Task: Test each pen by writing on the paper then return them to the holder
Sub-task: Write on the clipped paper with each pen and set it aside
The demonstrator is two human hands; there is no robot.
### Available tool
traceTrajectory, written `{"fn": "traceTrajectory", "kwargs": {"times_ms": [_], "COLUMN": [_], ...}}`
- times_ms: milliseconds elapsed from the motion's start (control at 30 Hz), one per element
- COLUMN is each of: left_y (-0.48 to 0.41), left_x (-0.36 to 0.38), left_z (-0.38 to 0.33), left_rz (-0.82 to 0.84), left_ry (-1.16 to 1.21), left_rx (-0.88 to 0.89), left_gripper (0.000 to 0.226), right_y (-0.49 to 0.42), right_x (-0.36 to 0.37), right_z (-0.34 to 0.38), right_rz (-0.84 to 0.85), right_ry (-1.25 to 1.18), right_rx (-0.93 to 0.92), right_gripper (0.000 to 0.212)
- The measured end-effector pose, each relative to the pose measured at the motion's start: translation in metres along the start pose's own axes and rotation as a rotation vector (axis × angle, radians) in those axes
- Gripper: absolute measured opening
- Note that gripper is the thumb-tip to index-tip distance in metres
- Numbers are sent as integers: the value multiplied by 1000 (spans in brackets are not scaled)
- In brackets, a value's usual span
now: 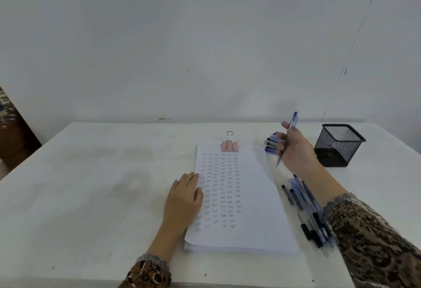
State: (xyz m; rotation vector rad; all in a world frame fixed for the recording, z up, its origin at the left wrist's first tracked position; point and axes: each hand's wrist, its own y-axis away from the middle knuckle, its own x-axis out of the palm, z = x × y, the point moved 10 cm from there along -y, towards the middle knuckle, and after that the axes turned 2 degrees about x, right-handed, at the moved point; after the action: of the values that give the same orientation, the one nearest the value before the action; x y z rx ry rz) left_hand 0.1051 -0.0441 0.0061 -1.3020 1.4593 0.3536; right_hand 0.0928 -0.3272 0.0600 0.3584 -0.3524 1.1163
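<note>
Blue pen [293,121] gripped in right hand [296,153] | left hand [182,198] flat on paper [252,196] | mesh holder [335,148] just beyond | loose pens [305,205] beside paper

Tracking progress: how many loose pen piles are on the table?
2: far pen pile behind the right hand, partly hidden; near pen pile right of the paper.

White bench [91,196], faintly stained across its left half. Bears a stack of paper [252,196] right of centre, covered in rows of small handwriting and pinched at the far edge by a pink binder clip [230,146]. At far right, a black mesh holder [339,148], upright. Between holder and paper, a cluster of blue pens [270,144] lying flat. Nearer, just beside the paper's right edge, a heap of blue and black pens [306,208]. Flat across bench and the paper's left edge, the left hand [182,198].
</note>
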Motion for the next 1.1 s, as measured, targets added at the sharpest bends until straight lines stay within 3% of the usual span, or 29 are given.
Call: {"fn": "traceTrajectory", "kwargs": {"times_ms": [133,233,333,500,667,800,900,967,1033,1100], "left_y": [1,1,1,1,1,1,0,1,1,1], "left_x": [3,4,9,10,5,6,9,10,10,11], "left_z": [2,1,2,3,-1,0,1,1,1,2], "left_rz": [9,45,113,142,130,147,170,182,188,191], "left_ry": [36,76,77,90,90,76,73,73,62,56], "left_rx": [-11,-27,-42,-61,-49,-53,-63,-69,-64,-64], "left_gripper": [58,74,67,53,44,45,46,46,46,46], "right_y": [28,47,57,58,60,57,58,67,76,83], "right_x": [18,23,26,25,24,31,31,31,34,35], "right_z": [-55,-98,-117,-115,-110,-106,-117,-116,-115,-111], "right_rz": [0,-37,-38,-18,-40,-14,11,40,68,76], "right_ry": [-494,-697,-779,-765,-790,-625,-459,-314,-217,-133], "right_rx": [168,203,218,181,146,128,186,202,206,169], "right_gripper": [59,65,66,49,50,33,64,67,50,12]}}
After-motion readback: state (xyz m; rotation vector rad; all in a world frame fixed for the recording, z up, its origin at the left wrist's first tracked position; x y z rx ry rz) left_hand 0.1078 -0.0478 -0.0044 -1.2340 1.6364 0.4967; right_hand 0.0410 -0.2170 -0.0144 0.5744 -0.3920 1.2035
